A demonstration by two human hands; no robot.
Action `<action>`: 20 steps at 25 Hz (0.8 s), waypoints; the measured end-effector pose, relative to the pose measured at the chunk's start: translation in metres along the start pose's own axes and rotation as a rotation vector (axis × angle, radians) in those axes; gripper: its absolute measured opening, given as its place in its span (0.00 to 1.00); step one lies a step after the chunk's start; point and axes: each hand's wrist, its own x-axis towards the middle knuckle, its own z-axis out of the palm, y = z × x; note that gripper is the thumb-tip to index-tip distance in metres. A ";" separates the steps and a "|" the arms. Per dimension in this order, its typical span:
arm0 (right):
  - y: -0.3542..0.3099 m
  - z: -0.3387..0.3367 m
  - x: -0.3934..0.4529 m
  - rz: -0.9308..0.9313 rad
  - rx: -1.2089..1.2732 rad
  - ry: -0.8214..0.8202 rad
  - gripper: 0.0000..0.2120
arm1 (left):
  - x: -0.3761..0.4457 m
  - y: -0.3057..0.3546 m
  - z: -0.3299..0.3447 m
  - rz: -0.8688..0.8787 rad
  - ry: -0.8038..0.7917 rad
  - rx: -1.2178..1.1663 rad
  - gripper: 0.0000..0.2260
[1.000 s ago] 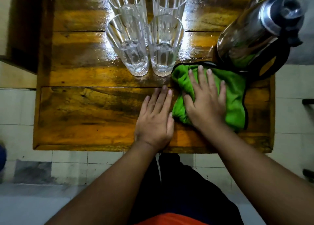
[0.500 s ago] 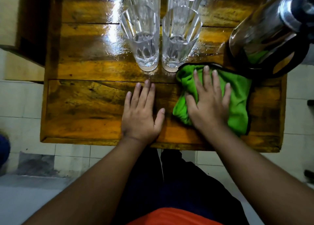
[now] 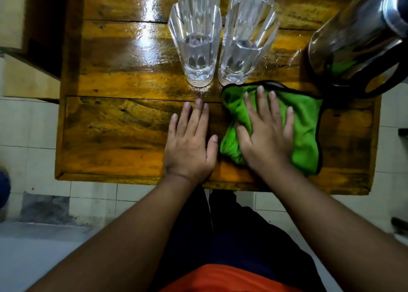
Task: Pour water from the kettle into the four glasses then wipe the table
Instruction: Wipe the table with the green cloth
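Tall clear glasses stand in a tight cluster at the table's far middle; the near left glass (image 3: 196, 48) and near right glass (image 3: 247, 46) hold water, and two more behind them are cut off by the frame. The steel kettle (image 3: 357, 37) stands on its black base at the far right. A green cloth (image 3: 306, 124) lies just in front of the glasses and kettle. My right hand (image 3: 267, 135) presses flat on the cloth with fingers spread. My left hand (image 3: 189, 143) rests flat on the bare wooden table (image 3: 110, 126) beside the cloth.
The tabletop is glossy and wet-looking near the glasses. White tiled floor (image 3: 26, 124) surrounds the table. A wooden piece of furniture (image 3: 26, 79) stands at the left, close to the table's far left corner. My legs are under the near edge.
My left hand has slid a little left, away from the cloth. My right hand stays pressed on the cloth. The view has shifted, so everything sits lower and closer in frame.
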 end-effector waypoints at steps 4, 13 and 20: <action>-0.005 0.010 -0.028 -0.028 -0.016 0.032 0.35 | 0.000 -0.001 -0.002 -0.002 0.015 -0.034 0.30; -0.024 0.012 -0.016 -0.046 -0.033 0.027 0.33 | 0.001 -0.007 -0.010 0.050 -0.048 -0.108 0.31; -0.035 0.030 -0.076 -0.118 -0.064 -0.029 0.36 | -0.002 -0.070 -0.022 0.019 -0.044 0.072 0.33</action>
